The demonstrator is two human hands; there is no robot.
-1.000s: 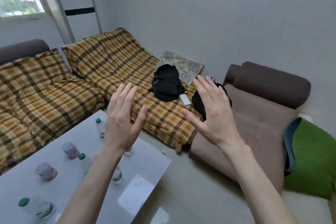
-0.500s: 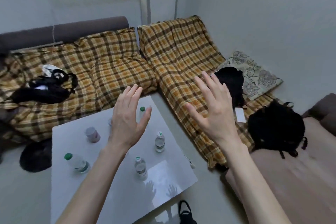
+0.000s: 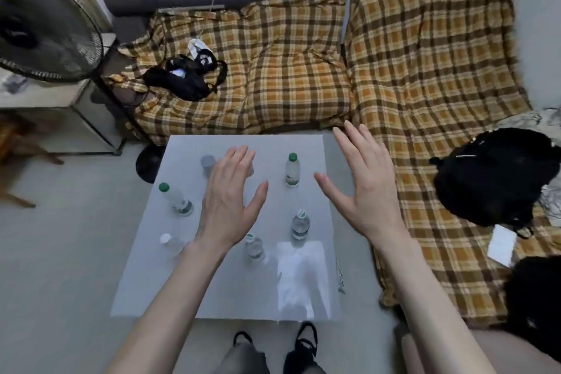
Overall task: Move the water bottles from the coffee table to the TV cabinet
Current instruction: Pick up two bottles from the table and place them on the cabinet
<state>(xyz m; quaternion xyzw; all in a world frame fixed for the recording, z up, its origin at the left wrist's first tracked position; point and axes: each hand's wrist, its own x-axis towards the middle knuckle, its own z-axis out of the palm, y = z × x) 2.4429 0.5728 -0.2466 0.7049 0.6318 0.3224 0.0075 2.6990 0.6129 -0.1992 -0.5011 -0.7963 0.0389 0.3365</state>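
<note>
Several clear water bottles stand on the grey coffee table (image 3: 230, 288): a green-capped one (image 3: 292, 170) at the far right, another green-capped one (image 3: 176, 198) at the left, a white-capped one (image 3: 170, 242) at the near left, and two (image 3: 300, 224) (image 3: 254, 246) near the middle. A pale cup (image 3: 208, 163) sits at the back, partly behind my left hand (image 3: 230, 203). That hand hovers open, palm down, over the table's middle. My right hand (image 3: 364, 182) is open above the table's right edge. Both hold nothing. The TV cabinet is not identifiable.
A plaid-covered sofa (image 3: 288, 70) wraps the far and right sides, with black bags (image 3: 185, 79) (image 3: 494, 176) on it. A standing fan (image 3: 45, 27) and a low shelf (image 3: 60, 100) are at the left. My feet (image 3: 273, 346) stand at the table's near edge.
The view has swung left and down, from the right sofa to straight over the coffee table. Both hands stay raised and open, with nothing taken.
</note>
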